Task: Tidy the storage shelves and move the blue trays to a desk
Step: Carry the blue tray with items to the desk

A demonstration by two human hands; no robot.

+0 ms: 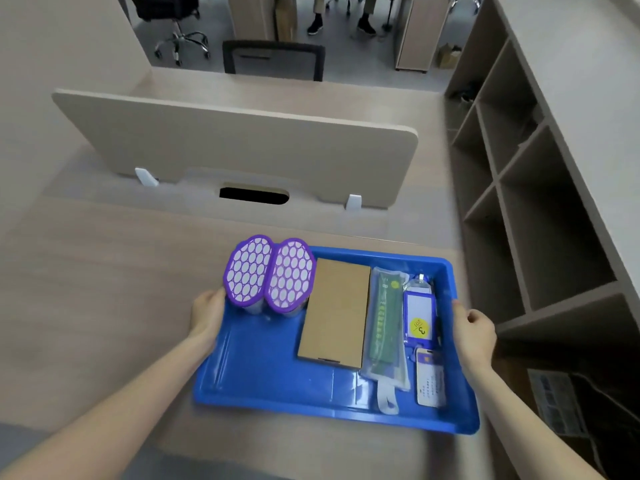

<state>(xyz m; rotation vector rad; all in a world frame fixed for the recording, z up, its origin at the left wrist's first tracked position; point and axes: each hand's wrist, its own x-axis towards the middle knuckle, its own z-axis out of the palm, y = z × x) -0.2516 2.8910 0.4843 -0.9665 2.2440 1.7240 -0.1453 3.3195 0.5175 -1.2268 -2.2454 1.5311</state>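
Observation:
A blue tray (263,386) is over the near right part of a wooden desk (104,278); whether it rests on the desk I cannot tell. My left hand (207,315) grips its left rim and my right hand (474,332) grips its right rim. Inside stand two containers with purple honeycomb lids (270,271) at the far left. A flat brown cardboard box (334,311) lies in the middle. To its right are a clear pouch with a green strip (382,317), a blue badge holder with a yellow sticker (419,318) and a small card (429,379).
A beige divider panel (242,143) stands across the desk beyond the tray, with a dark cable slot (254,195) in front of it. Open storage shelves (526,188) run along the right. A cardboard box (554,400) sits low at the right. Office chairs and a person's legs show far behind.

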